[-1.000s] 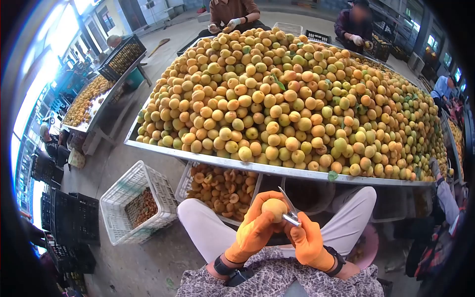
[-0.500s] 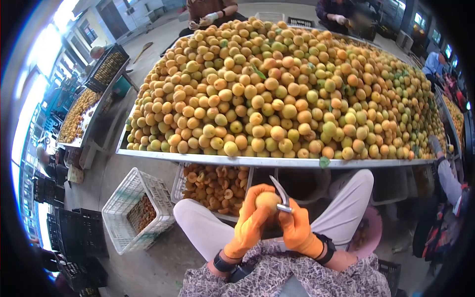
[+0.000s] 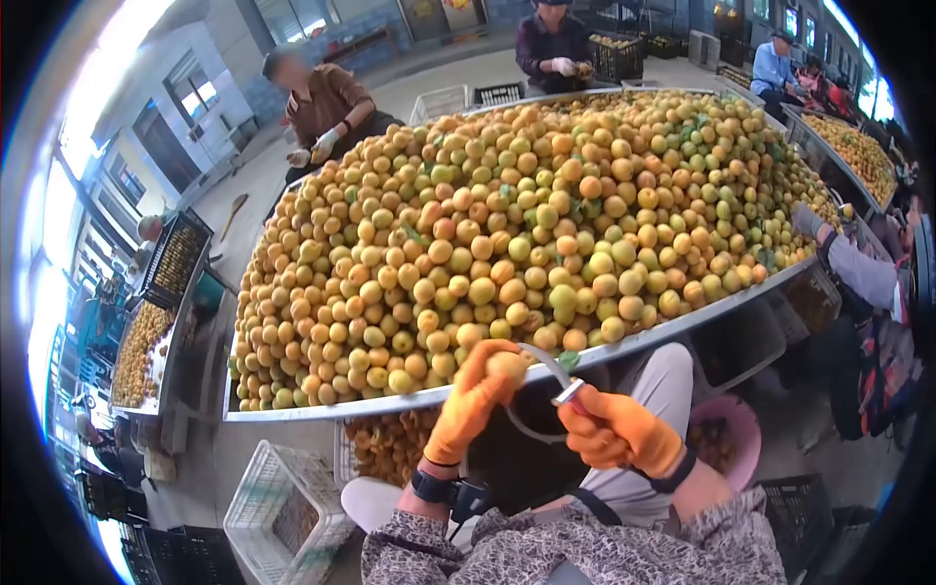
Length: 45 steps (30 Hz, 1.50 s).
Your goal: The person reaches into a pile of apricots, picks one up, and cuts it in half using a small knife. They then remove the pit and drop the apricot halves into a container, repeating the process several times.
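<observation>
My left hand (image 3: 468, 400), in an orange glove, holds one apricot (image 3: 506, 367) raised close to the table's rim. My right hand (image 3: 619, 432), also in an orange glove, grips a small curved knife (image 3: 554, 374) whose blade arcs up toward the fruit. A big heap of yellow and orange apricots (image 3: 507, 234) covers the metal table (image 3: 322, 408) just beyond both hands.
A white crate (image 3: 283, 512) stands on the floor at lower left, and a tray of cut fruit (image 3: 390, 444) sits under the table edge. A pink bucket (image 3: 726, 434) is at right. Other people work around the table; a sleeve (image 3: 858, 268) reaches in from the right.
The view has swung and tilted left, and my hands now sit higher, against the table rim. The right hand with the knife has drawn slightly away to the right of the apricot.
</observation>
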Motion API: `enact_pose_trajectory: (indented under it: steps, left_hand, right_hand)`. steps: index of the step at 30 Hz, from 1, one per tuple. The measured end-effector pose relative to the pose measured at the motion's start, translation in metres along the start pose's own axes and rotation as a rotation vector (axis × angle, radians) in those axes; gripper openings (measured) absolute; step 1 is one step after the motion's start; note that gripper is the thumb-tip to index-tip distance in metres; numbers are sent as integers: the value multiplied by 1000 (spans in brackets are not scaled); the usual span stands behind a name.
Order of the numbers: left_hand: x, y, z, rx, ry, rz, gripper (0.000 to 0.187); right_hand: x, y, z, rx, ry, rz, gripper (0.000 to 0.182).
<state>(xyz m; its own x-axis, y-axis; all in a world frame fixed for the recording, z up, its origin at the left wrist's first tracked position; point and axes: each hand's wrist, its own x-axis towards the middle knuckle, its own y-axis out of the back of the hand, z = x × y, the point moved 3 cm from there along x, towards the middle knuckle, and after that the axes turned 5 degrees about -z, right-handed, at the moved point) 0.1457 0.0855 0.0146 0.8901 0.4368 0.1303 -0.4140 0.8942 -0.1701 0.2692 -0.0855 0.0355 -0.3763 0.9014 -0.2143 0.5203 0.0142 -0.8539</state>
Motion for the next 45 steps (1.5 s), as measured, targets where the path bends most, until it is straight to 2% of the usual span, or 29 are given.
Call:
enact_pose_trajectory:
  steps: [1,3,4,5,7,8,9,11,12,13,16,22,31,33,35,36,38,45]
  left_hand:
    - [6,2,0,-11,-19,14,55]
    - [10,13,-4,-263,-41,-81,63]
    - [9,10,-4,-363,-53,-61,69]
    - [4,7,-5,-361,-50,-49,69]
    - [1,6,-3,-590,-105,-20,70]
    - [-4,7,-8,-634,-105,37,71]
    - [-10,4,-10,-634,-103,57,71]
    - [-14,0,-6,-504,-84,71,68]
    - [-18,-5,1,-634,-131,-42,72]
    - [-24,-8,4,-639,-139,-30,72]
    - [-42,-10,6,-640,-101,27,81]
    - [-72,-11,18,-558,-96,39,82]
    - [-88,-19,15,-645,-68,20,80]
    - [-91,-26,18,-691,-63,81,79]
    - [-93,-30,17,-716,-75,78,78]
    - [-95,-32,14,-731,-75,79,79]
    - [-96,-35,15,-728,-92,94,76]
    - [-101,-21,37,-495,-44,58,63]
  right_hand:
    - [-8,6,-1,-14,2,-6,51]
    - [-15,15,-7,-39,162,-169,43]
    - [-13,27,-16,-292,232,295,38]
    - [-3,44,-24,-1043,524,645,32]
    - [-11,25,-26,-1300,632,913,31]
    - [-14,22,-14,-931,656,711,30]
    - [-12,9,-7,-928,640,700,30]
    - [4,-22,5,-854,677,403,30]
    - [10,-16,15,-815,552,335,30]
    - [11,-23,17,-932,494,330,34]
    - [18,-31,32,-939,421,305,40]
    - [20,-30,57,-844,466,301,56]
    - [29,-25,68,-1047,468,272,52]
    - [33,-28,69,-1087,475,272,51]
    - [38,-33,68,-1059,523,318,65]
    - [38,-30,70,-1062,520,315,65]
    - [36,-23,75,-1206,597,313,43]
    - [32,-26,65,-1261,555,253,31]
